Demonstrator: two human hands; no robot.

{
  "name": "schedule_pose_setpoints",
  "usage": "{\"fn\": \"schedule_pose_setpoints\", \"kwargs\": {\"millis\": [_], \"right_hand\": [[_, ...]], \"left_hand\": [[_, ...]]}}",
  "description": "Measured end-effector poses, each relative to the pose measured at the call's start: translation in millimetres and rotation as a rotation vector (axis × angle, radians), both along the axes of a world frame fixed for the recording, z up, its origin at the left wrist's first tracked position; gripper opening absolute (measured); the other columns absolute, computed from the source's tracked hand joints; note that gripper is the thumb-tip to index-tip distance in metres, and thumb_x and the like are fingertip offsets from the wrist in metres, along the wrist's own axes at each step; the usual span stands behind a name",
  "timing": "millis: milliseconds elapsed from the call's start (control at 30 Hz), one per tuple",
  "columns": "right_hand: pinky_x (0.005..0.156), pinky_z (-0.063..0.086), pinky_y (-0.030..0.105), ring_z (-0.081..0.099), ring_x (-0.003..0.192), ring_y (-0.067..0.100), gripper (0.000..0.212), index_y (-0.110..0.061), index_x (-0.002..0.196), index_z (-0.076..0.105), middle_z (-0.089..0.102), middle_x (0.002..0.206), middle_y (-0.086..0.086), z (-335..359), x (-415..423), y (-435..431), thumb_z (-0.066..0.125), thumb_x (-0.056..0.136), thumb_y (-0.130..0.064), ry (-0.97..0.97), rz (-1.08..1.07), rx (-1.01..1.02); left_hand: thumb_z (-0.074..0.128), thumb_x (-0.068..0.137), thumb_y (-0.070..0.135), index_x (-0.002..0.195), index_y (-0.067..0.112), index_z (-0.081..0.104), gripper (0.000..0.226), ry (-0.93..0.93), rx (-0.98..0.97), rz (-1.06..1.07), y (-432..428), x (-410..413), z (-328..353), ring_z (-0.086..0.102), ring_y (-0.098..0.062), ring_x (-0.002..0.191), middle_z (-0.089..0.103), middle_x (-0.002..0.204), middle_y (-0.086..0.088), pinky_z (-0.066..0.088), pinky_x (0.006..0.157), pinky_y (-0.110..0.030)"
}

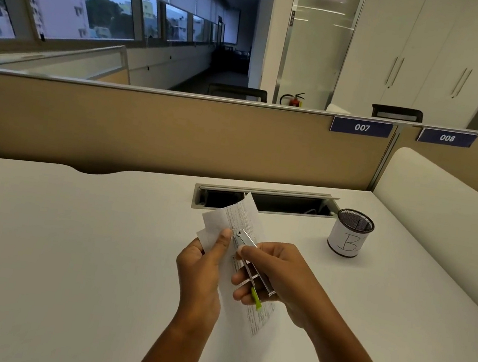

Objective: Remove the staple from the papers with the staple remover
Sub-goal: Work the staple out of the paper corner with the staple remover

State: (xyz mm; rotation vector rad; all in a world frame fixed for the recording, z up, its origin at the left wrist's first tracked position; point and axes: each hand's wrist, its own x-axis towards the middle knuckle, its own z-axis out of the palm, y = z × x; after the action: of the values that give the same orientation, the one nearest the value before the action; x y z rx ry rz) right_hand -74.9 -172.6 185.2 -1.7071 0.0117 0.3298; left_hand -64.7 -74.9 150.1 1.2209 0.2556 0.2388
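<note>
My left hand [203,264] grips a small stack of printed papers [241,218], held tilted above the white desk, with the thumb pressed on the sheets near their left edge. My right hand [276,274] holds a slim metal staple remover [246,239] with a green tip at its rear end. The tool lies diagonally across the papers, and its front end rests on them just beside my left thumb. The staple itself is too small to make out.
A black mesh pen cup [349,233] with a white label marked "B" stands to the right. An open cable tray slot [266,200] runs along the back of the desk [66,248]. Tan partitions [176,134] wall the desk behind and at the right.
</note>
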Motion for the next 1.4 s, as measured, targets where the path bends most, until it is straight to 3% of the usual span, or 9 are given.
{"fn": "schedule_pose_setpoints", "kwargs": {"millis": [133, 367, 533, 633, 767, 933, 1067, 1233, 1400], "right_hand": [[0.045, 0.054, 0.019, 0.062, 0.039, 0.009, 0.023, -0.003, 0.083, 0.061, 0.066, 0.049, -0.003, -1.5, 0.0, 1.6, 0.050, 0.091, -0.022, -0.018, -0.010, -0.015], [0.044, 0.054, 0.019, 0.061, 0.038, 0.009, 0.021, -0.008, 0.079, 0.061, 0.065, 0.055, 0.002, -5.0, -0.8, 6.3, 0.051, 0.091, -0.022, -0.045, -0.045, 0.025], [0.043, 0.054, 0.019, 0.060, 0.037, 0.008, 0.024, -0.010, 0.074, 0.061, 0.064, 0.060, 0.006, -8.7, 1.5, 13.3, 0.050, 0.091, -0.022, -0.055, -0.084, 0.063], [0.048, 0.055, 0.022, 0.058, 0.039, 0.009, 0.026, -0.011, 0.071, 0.060, 0.063, 0.062, 0.007, -13.8, 4.8, 18.2, 0.050, 0.091, -0.024, -0.085, -0.110, 0.054], [0.058, 0.055, 0.026, 0.057, 0.046, 0.010, 0.028, -0.010, 0.071, 0.060, 0.061, 0.064, 0.007, -22.1, 9.4, 23.7, 0.050, 0.091, -0.027, -0.123, -0.174, 0.026], [0.048, 0.051, 0.012, 0.058, 0.047, 0.007, 0.031, -0.017, 0.065, 0.059, 0.059, 0.057, -0.003, -24.9, 10.0, 27.1, 0.048, 0.092, -0.028, -0.139, -0.232, 0.040], [0.047, 0.050, 0.013, 0.057, 0.043, 0.006, 0.032, -0.016, 0.065, 0.060, 0.059, 0.056, -0.003, -25.1, 9.7, 27.5, 0.047, 0.092, -0.028, -0.119, -0.240, 0.069], [0.049, 0.050, 0.016, 0.059, 0.046, 0.005, 0.030, -0.019, 0.067, 0.060, 0.059, 0.056, -0.005, -27.4, 8.8, 23.9, 0.046, 0.092, -0.027, -0.125, -0.266, 0.157], [0.049, 0.053, 0.016, 0.060, 0.043, 0.005, 0.025, -0.016, 0.076, 0.060, 0.063, 0.057, -0.003, -30.6, 9.5, 22.5, 0.046, 0.092, -0.028, -0.169, -0.249, 0.166]], "left_hand": [[0.055, 0.084, 0.019, 0.095, 0.018, 0.054, 0.012, 0.016, -0.019, 0.029, -4.3, -2.4, 2.8, 0.060, -0.026, 0.089, 0.060, 0.098, -0.002, 0.050, 0.077, -0.036], [0.055, 0.084, 0.021, 0.095, 0.020, 0.051, 0.012, 0.060, -0.072, 0.048, -10.4, -4.0, 2.7, 0.058, -0.029, 0.093, 0.058, 0.101, -0.004, 0.051, 0.084, -0.046], [0.054, 0.085, 0.019, 0.099, 0.017, 0.052, 0.014, 0.118, -0.187, 0.032, -10.0, -2.9, 1.7, 0.062, -0.027, 0.073, 0.060, 0.098, -0.006, 0.052, 0.053, -0.036], [0.054, 0.084, 0.020, 0.098, 0.016, 0.053, 0.014, 0.126, -0.191, 0.048, -9.6, 0.2, 1.0, 0.062, -0.031, 0.082, 0.061, 0.103, -0.009, 0.052, 0.057, -0.035], [0.052, 0.086, 0.018, 0.099, 0.013, 0.053, 0.015, 0.118, -0.189, 0.058, -9.2, 2.4, 3.0, 0.062, -0.028, 0.078, 0.061, 0.100, -0.009, 0.052, 0.055, -0.030], [0.051, 0.086, 0.016, 0.103, 0.008, 0.055, 0.020, 0.128, -0.201, 0.046, -7.8, 4.5, 4.3, 0.060, -0.028, 0.080, 0.061, 0.101, -0.011, 0.052, 0.057, -0.030], [0.052, 0.086, 0.016, 0.111, 0.004, 0.054, 0.028, 0.128, -0.213, 0.028, -7.2, 5.3, 2.6, 0.061, -0.030, 0.082, 0.062, 0.103, -0.013, 0.052, 0.065, -0.038], [0.052, 0.086, 0.016, 0.110, 0.004, 0.053, 0.027, 0.112, -0.227, 0.015, -7.4, 5.2, -2.3, 0.066, -0.014, 0.052, 0.063, 0.086, -0.006, 0.053, 0.039, -0.020], [0.051, 0.087, 0.022, 0.119, 0.009, 0.048, 0.034, 0.148, -0.279, -0.086, -4.8, 12.6, -5.6, 0.069, -0.015, 0.049, 0.064, 0.090, -0.007, 0.056, 0.046, -0.028]]}}
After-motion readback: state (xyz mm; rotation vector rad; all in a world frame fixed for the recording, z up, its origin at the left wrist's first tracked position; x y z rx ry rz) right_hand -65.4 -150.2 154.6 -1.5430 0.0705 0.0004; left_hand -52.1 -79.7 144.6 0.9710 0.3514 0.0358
